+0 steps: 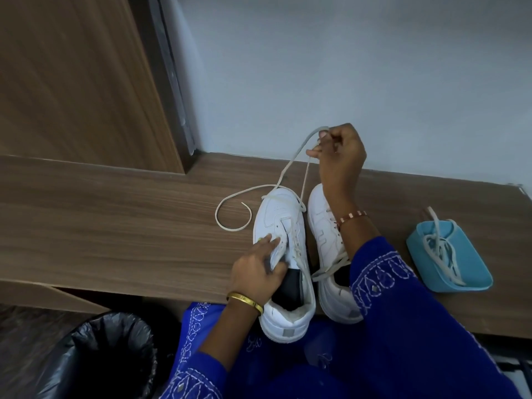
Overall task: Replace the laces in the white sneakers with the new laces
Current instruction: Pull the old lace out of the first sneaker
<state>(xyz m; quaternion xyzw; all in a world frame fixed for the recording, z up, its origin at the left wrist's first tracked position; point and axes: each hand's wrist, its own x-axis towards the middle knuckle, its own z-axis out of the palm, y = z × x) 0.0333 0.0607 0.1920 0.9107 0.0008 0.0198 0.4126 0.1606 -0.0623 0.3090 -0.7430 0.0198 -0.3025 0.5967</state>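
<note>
Lace lifting off the left sneaker.
Right hand is pinching it high; left hand is gripping the sneaker's side.

1. Wall: plain pale blue-grey, upper right of the frame, evenly lit.
2. Wooden panel: brown grain, upright, upper left, dark edge strip along its right side.
3. Desk top: wood-grain laminate, across the middle.
4. Bin: black liner, lower left, on dark floor.
</note>
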